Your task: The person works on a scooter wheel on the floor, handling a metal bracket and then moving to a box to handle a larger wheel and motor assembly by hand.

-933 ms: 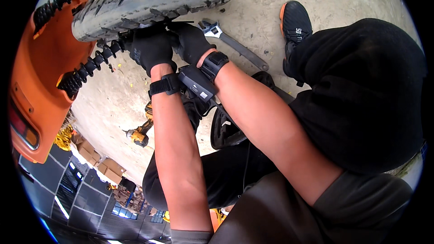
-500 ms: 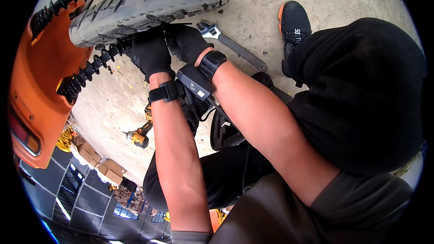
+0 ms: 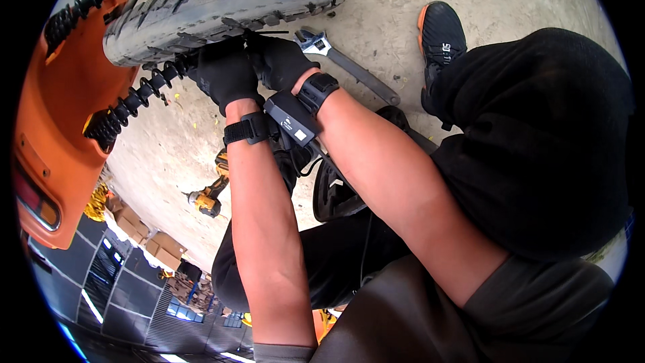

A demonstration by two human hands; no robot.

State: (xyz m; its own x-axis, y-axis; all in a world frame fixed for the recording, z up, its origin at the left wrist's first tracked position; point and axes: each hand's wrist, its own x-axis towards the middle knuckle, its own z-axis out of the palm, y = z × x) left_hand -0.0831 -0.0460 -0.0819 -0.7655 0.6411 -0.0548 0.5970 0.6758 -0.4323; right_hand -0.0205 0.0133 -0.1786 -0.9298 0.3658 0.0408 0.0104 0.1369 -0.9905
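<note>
A worn, knobbly tyre [image 3: 228, 17] stretches across the upper left, its wheel mounted between black coil-spring shock absorbers [image 3: 144, 91]. Both hands wear black gloves and are side by side at the tyre's near edge. My left hand [image 3: 227, 75] reaches in beside the lower shock absorber, and its fingers are hidden at the wheel's side. My right hand [image 3: 279, 62] is closed next to it, with its knuckles close under the tread. From the top of that hand a thin dark rod [image 3: 272, 32] sticks out to the right; whether the fingers grip it is unclear.
An adjustable wrench [image 3: 356, 70] lies on the concrete floor right of my hands. Below them rests a yellow-and-black cordless drill [image 3: 209, 195]. Orange bodywork [image 3: 57, 128] with a tail light borders the left. Cardboard boxes [image 3: 161, 249] stand farther off. My shoe [image 3: 442, 44] is at the right.
Both gloved hands stay at the wheel, with only a slight shift. The tyre sits a little farther right in view, and the thin rod beside my right hand has tilted slightly.
</note>
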